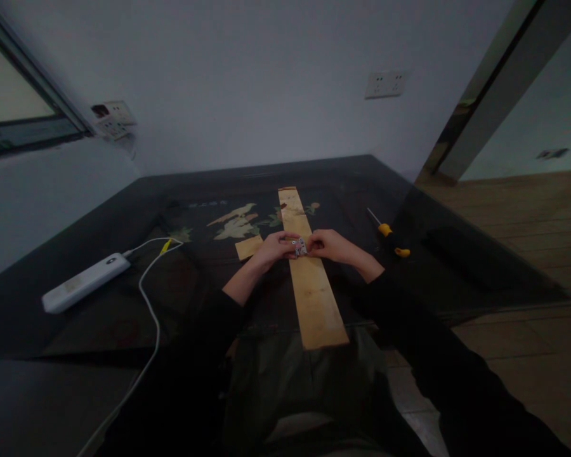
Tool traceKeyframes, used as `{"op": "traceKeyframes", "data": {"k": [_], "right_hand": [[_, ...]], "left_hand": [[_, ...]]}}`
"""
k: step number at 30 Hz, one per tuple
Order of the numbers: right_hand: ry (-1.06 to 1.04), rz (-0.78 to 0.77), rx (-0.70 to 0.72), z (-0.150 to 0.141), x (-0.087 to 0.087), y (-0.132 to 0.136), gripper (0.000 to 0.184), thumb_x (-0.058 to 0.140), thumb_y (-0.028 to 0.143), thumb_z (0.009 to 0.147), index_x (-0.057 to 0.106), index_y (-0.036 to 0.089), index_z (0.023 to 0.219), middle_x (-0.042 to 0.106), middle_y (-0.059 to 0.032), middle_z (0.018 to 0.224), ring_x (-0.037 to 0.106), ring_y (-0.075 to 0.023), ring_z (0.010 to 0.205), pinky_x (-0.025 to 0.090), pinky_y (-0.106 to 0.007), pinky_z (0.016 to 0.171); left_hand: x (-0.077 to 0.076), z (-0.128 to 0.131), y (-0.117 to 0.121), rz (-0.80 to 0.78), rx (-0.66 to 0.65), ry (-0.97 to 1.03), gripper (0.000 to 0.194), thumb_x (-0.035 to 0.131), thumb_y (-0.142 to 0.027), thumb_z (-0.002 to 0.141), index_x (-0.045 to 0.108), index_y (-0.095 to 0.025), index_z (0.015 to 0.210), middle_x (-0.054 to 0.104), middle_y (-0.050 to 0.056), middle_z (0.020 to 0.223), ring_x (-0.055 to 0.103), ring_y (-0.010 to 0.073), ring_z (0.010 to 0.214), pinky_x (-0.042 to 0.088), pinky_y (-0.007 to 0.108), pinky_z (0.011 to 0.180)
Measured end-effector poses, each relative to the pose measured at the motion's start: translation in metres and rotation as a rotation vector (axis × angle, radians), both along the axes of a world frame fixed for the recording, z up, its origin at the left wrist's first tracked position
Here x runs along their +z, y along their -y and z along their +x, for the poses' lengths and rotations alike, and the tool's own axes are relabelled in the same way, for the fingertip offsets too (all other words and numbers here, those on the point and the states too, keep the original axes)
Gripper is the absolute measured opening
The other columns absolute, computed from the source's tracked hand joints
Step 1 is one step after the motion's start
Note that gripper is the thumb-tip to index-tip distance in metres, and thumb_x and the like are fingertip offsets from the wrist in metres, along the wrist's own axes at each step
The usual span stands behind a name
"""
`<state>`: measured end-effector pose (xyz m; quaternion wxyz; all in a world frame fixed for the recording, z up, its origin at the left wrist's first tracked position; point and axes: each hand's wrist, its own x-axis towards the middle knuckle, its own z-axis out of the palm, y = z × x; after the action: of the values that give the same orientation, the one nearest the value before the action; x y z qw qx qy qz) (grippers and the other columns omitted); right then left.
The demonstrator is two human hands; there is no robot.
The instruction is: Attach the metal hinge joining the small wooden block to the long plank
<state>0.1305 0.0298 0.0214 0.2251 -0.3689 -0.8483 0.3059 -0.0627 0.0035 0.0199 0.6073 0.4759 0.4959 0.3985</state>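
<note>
Small metal hinge-like part (300, 247), detail too small to confirm, pinched from both sides over the middle of a long wooden strip (309, 273). Left hand (276, 247) fingertips closed on its left edge, right hand (328, 245) fingertips closed on its right edge, probably to steady it square on the wood. Strip lying lengthwise on the dark table (124, 298), near end overhanging toward the lap. Short wood offcut (248, 247) just left of the hands. Yellow-handled screwdriver (389, 233) set aside to the right, within reach. White power bank (83, 282) with white cable (147, 298) well apart at left.
</note>
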Motion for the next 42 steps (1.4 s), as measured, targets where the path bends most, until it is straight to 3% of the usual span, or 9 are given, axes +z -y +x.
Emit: {"op": "traceKeyframes", "data": {"k": [10,26,38,42], "right_hand": [[-0.039,-0.014,-0.021,-0.008,-0.007,0.000,0.007,0.068,0.017,0.068,0.072,0.015,0.073,0.065,-0.0001,0.068,0.053,-0.0099,0.061,0.036,-0.022,0.058],[-0.056,-0.085,-0.033,-0.008,-0.006,0.003,0.012,0.071,0.024,0.067,0.070,0.013,0.073,0.060,0.0016,0.062,0.047,-0.0083,0.057,0.033,-0.022,0.055],[-0.143,-0.105,0.002,0.002,0.005,0.002,0.027,0.073,0.031,0.066,0.063,0.015,0.086,0.055,0.0028,0.067,0.048,-0.0102,0.062,0.037,-0.023,0.057],[-0.186,-0.075,0.008,-0.004,0.006,0.007,0.023,0.070,0.034,0.069,0.064,0.015,0.080,0.054,0.0023,0.067,0.046,-0.0100,0.061,0.035,-0.023,0.057]], "left_hand": [[0.001,0.000,0.001,-0.006,0.000,0.008,0.023,0.073,-0.006,0.075,0.062,-0.011,0.095,0.071,0.004,0.070,0.066,0.0113,0.058,0.054,0.023,0.061],[0.001,0.000,0.002,0.018,-0.006,0.035,0.017,0.070,-0.003,0.075,0.064,-0.009,0.091,0.070,0.005,0.070,0.066,0.0099,0.059,0.054,0.021,0.060],[0.000,0.002,0.002,0.003,0.017,0.018,0.017,0.073,-0.005,0.073,0.065,-0.008,0.088,0.070,0.004,0.069,0.065,0.0096,0.059,0.055,0.023,0.063],[-0.002,0.002,0.000,0.006,0.017,0.023,0.019,0.075,-0.006,0.072,0.065,-0.008,0.088,0.070,0.004,0.068,0.065,0.0092,0.057,0.055,0.021,0.061]]}}
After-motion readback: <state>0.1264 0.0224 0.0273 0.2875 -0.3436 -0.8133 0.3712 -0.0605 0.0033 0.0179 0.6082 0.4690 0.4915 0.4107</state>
